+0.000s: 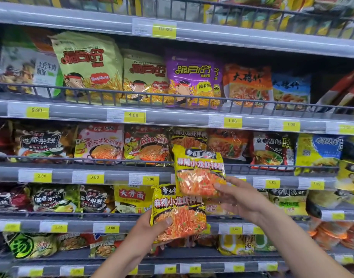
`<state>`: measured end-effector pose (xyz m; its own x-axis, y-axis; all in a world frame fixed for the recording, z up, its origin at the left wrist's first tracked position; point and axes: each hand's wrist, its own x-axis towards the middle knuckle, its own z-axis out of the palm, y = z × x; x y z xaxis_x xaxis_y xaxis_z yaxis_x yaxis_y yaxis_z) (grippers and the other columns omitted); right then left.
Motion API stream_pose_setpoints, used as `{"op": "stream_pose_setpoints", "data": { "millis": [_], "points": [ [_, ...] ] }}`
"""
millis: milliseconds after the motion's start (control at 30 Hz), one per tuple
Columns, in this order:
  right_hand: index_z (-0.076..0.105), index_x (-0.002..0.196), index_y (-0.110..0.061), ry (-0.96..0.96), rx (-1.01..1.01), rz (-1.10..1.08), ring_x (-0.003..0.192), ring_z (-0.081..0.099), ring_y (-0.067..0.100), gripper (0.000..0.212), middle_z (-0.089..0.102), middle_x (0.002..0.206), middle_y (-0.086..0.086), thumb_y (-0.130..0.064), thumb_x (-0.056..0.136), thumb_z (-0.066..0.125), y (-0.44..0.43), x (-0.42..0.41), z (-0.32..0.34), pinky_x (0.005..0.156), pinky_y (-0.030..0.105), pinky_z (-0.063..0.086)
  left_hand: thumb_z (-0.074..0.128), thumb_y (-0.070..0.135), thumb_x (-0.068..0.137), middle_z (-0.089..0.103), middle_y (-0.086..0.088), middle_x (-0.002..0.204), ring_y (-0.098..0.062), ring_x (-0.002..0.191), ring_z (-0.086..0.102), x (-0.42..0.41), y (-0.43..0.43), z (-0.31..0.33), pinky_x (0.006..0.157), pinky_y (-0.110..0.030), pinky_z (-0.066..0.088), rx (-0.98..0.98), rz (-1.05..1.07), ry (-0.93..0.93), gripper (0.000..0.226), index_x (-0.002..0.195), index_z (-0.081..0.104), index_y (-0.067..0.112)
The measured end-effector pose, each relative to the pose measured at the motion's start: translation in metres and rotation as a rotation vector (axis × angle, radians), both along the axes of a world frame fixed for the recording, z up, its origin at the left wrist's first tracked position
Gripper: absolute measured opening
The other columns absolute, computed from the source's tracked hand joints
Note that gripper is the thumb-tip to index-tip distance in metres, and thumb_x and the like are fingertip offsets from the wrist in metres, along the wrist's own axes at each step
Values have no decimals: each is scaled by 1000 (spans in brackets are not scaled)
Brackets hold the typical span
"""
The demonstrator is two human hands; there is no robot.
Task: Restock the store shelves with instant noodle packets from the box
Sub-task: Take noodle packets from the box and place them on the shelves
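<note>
My right hand [239, 197] grips a yellow instant noodle packet [198, 169] by its lower right edge and holds it up in front of the third shelf's rail. Directly behind it on that shelf stand matching yellow packets [189, 137]. My left hand [152, 227] holds a second identical yellow packet [178, 213] from below, lower and to the left, in front of the fourth shelf. The box is out of sight.
Grey wire-railed shelves [111, 163] run across the whole view, packed with noodle and snack bags. Yellow price tags [150, 179] line each shelf edge. Green and purple snack bags [190, 79] fill the shelf above.
</note>
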<state>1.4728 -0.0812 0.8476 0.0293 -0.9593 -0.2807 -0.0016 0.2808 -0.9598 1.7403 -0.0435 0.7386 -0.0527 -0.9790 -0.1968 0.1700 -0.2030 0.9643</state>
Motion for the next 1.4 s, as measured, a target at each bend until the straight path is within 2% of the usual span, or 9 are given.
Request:
{"op": "stream_pose_setpoints", "data": {
  "millis": [167, 400, 533, 667, 833, 1067, 1200, 1333, 1400],
  "points": [
    [55, 127, -8, -27, -81, -82, 90, 74, 22, 49, 74, 110, 13, -22, 86, 77, -39, 6, 33, 53, 23, 57, 80, 51, 74, 6, 2, 167, -29, 152, 17, -3, 4, -2, 118, -55, 23, 5, -2, -5, 115, 160, 6, 26],
    [28, 149, -2, 184, -113, -124, 70, 76, 20, 89, 66, 110, 20, -24, 82, 82, -80, 29, 65, 53, 25, 60, 80, 46, 71, 10, -1, 167, -30, 151, 19, -5, 10, -4, 118, -56, 21, 7, -26, 56, 116, 160, 9, 22],
    [44, 124, -2, 335, -118, -155, 68, 72, 18, 57, 62, 120, 15, -26, 85, 79, -91, 43, 71, 55, 25, 61, 77, 33, 81, 22, -2, 164, -28, 149, 26, -4, 16, 1, 119, -52, 22, 12, -70, 107, 100, 159, 15, 18],
    [63, 81, -6, 914, -216, -87, 66, 68, 22, 42, 69, 77, 7, -47, 89, 67, -97, 46, 63, 55, 29, 51, 74, 28, 84, 29, -1, 160, -28, 147, 29, -6, 24, 11, 119, -51, 22, -1, -85, 99, 92, 157, 20, 17],
    [58, 70, -15, 1296, -285, -72, 67, 58, 19, 49, 64, 75, 2, -59, 90, 55, -85, 47, 59, 56, 28, 41, 87, 40, 73, 24, 0, 163, -30, 148, 28, -4, 22, 5, 118, -58, 24, 31, -80, 156, 111, 158, 17, 25],
    [62, 98, -28, 889, -713, -152, 89, 62, 9, 20, 63, 95, -12, -47, 93, 59, -37, 27, 36, 71, 34, 52, 101, 47, 37, 32, -8, 161, -33, 137, 45, -5, 11, 6, 95, -51, 56, 35, 32, 290, 145, 156, 19, 37],
    [44, 127, -41, 606, -350, 157, 101, 61, 5, 48, 60, 112, -16, -61, 88, 61, 13, 20, 9, 84, 32, 49, 100, 37, 53, 48, -12, 150, -31, 130, 54, -9, 2, 24, 84, -47, 60, 21, 6, 332, 115, 149, 37, 28],
    [37, 144, -33, 398, -203, 238, 107, 57, 4, 74, 55, 133, -12, -61, 83, 68, 20, 16, -4, 79, 21, 43, 76, 16, 84, 74, 3, 103, -10, 97, 66, -24, -7, 63, 87, -45, 58, -59, -90, 295, 30, 103, 55, 26],
    [32, 153, -23, 361, -233, 164, 107, 57, 9, 85, 54, 139, -4, -54, 84, 70, 16, 13, 1, 80, 24, 43, 77, 18, 82, 72, -3, 108, -15, 100, 68, -29, -17, 77, 86, -42, 59, -67, -107, 289, 37, 111, 55, 23]
  ]
}}
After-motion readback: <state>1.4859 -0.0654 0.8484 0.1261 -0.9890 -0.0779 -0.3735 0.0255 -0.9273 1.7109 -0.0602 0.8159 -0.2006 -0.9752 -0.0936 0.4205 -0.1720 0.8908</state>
